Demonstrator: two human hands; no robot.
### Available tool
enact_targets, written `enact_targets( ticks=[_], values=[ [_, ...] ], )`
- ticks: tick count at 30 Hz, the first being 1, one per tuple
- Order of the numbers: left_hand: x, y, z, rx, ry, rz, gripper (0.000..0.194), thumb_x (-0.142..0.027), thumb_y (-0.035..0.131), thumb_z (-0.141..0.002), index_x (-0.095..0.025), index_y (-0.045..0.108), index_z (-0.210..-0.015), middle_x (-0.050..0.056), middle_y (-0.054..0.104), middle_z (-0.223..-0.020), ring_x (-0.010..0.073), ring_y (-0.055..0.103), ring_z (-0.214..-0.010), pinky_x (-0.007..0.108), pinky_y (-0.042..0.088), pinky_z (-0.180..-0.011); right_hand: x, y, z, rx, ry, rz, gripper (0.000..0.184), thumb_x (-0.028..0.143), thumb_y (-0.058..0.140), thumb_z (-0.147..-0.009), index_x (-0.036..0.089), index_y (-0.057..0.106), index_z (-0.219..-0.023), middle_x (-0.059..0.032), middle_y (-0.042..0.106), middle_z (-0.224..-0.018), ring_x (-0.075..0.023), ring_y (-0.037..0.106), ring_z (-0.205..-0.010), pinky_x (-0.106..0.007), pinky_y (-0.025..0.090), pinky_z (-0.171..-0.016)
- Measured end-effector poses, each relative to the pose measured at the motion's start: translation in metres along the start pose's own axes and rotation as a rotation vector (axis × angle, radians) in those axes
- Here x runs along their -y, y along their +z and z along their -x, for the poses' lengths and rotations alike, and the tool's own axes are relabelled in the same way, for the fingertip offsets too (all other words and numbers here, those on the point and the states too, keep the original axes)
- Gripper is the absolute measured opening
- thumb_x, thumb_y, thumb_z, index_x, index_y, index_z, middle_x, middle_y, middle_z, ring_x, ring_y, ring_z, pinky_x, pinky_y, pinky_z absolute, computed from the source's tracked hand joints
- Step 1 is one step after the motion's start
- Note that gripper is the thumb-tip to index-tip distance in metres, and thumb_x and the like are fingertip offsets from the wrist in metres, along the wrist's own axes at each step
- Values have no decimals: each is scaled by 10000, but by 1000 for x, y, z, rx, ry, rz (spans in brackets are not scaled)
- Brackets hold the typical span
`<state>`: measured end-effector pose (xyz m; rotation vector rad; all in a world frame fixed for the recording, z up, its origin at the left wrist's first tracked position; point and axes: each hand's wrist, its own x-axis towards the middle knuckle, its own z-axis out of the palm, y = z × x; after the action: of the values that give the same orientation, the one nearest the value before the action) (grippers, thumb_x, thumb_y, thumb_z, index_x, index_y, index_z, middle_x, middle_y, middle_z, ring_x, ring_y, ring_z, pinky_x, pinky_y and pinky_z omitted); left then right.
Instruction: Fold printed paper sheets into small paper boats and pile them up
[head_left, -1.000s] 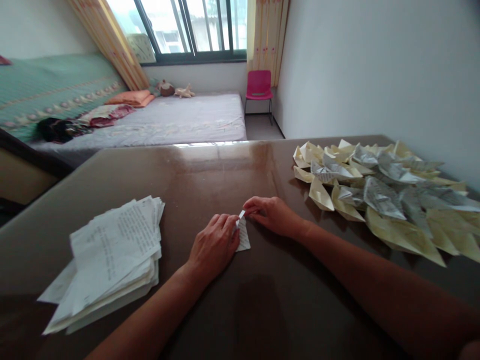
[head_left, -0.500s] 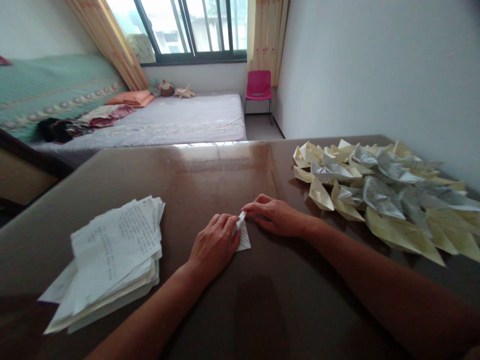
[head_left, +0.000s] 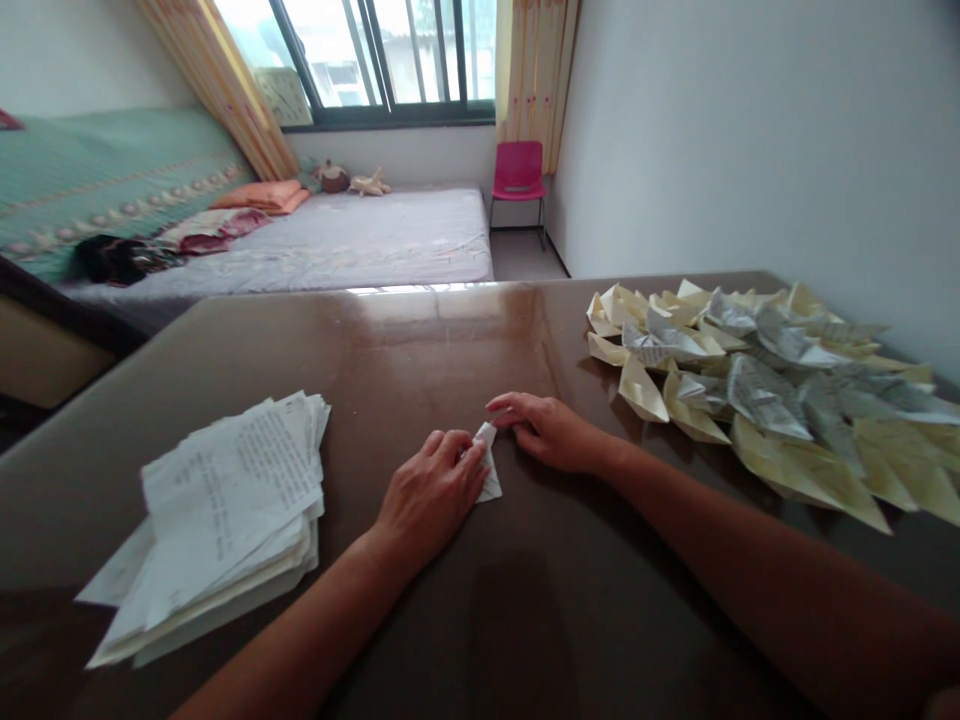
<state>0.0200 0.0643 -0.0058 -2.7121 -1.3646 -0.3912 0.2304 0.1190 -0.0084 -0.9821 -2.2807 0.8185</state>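
Note:
A small piece of folded printed paper (head_left: 491, 484) lies on the brown table, partly covered by my left hand (head_left: 435, 485). The fingers of that hand are bent together and press the paper down. Just beyond its upper corner is my right hand (head_left: 547, 428), index finger stretched out and other fingers loosely curled. Its fingertips are close to the paper's narrow tip; whether they touch it I cannot tell. To the left sits a stack of printed paper sheets (head_left: 232, 500). Many folded paper boats (head_left: 765, 395), yellowish and grey-white, crowd the right side.
The glossy brown table (head_left: 420, 370) reaches to a bed (head_left: 390, 230) with folded bedding and soft toys. A pink chair (head_left: 519, 172) stands by the far wall under a curtain. A white wall (head_left: 750, 140) runs along the table's right side.
My left fingers have slid slightly right and forward over the folded paper, and its narrow tip now lies flatter. My right fingertips have lifted a little off the tip. Stack and boats are unchanged.

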Motion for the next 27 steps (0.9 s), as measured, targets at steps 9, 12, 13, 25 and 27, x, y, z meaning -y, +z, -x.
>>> enact_targets(
  ticks=[9, 12, 13, 25, 27],
  values=[
    [-2, -5, -2, 50, 22, -16, 244, -279, 420, -946, -223, 563, -1135, 61, 589, -1009, 199, 496, -911, 331, 506, -777, -1, 4, -12, -120, -31, 304, 204, 282, 527, -912, 227, 656, -1060, -74, 633, -1097, -205, 500, -1052, -382, 399, -940],
    [-2, -6, -2, 31, 43, 1, 247, -270, 429, -942, -218, 573, -1136, 64, 596, -1000, 197, 505, -900, 330, 506, -778, 2, 7, -15, -47, -43, 331, 157, 289, 540, -910, 229, 657, -995, -60, 630, -1079, -199, 480, -1055, -384, 385, -935],
    [-2, -6, -1, 29, 51, 9, 246, -270, 434, -940, -216, 577, -1134, 64, 598, -997, 196, 509, -898, 330, 507, -776, 2, 8, -15, -35, -42, 321, 133, 283, 553, -901, 220, 650, -966, -58, 630, -1077, -198, 481, -1053, -383, 383, -932],
    [4, 1, 0, -39, -252, 409, 212, -348, 459, -924, -211, 556, -1052, 22, 616, -940, 138, 586, -750, 272, 472, -690, 15, 2, -9, -25, 29, -148, 60, 232, 612, -843, 176, 603, -824, 17, 616, -769, -102, 551, -712, -217, 421, -668],
    [6, 1, -2, -5, -318, 547, 219, -381, 492, -901, -202, 588, -983, -5, 613, -798, 124, 565, -661, 249, 450, -641, 17, 5, -11, -20, 29, -248, 85, 255, 622, -838, 175, 616, -814, 20, 626, -764, -99, 561, -710, -210, 429, -659]
  ],
)
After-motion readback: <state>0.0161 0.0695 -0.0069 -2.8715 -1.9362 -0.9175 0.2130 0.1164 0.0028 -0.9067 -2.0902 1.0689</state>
